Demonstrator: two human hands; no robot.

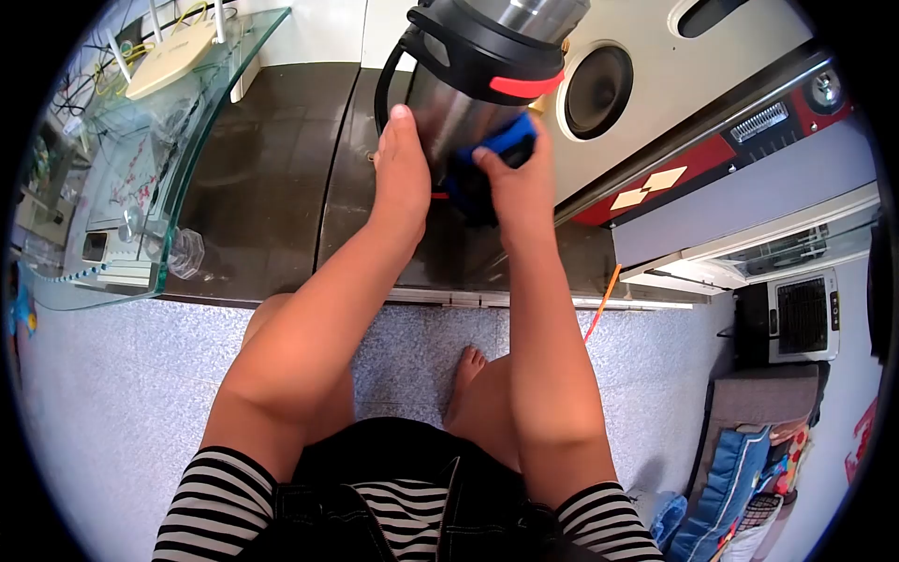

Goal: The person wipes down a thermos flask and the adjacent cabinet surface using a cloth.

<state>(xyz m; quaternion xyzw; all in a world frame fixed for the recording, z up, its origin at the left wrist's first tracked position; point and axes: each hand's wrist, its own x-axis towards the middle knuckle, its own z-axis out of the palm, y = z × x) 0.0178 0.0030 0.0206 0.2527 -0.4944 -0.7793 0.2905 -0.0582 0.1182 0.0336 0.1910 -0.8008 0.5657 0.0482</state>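
Note:
A large steel vacuum flask (454, 122) with a black collar, black handle and red strip stands at the top middle of the view, over the dark brown counter. My left hand (403, 173) is pressed along its left side below the handle, with most of the fingers hidden behind the hand. On the other side, my right hand (524, 183) grips a blue and black cloth (510, 140) against the lower steel wall, thumb on top. Folds of the cloth hang beside the flask's base.
A glass shelf (178, 178) with a white router (173, 61) and cables juts in at left. Behind the flask stands a pale panel with a round black speaker (597, 92). An orange stick (604, 300) leans at the counter (253, 187) edge. Cushions (721, 496) lie lower right.

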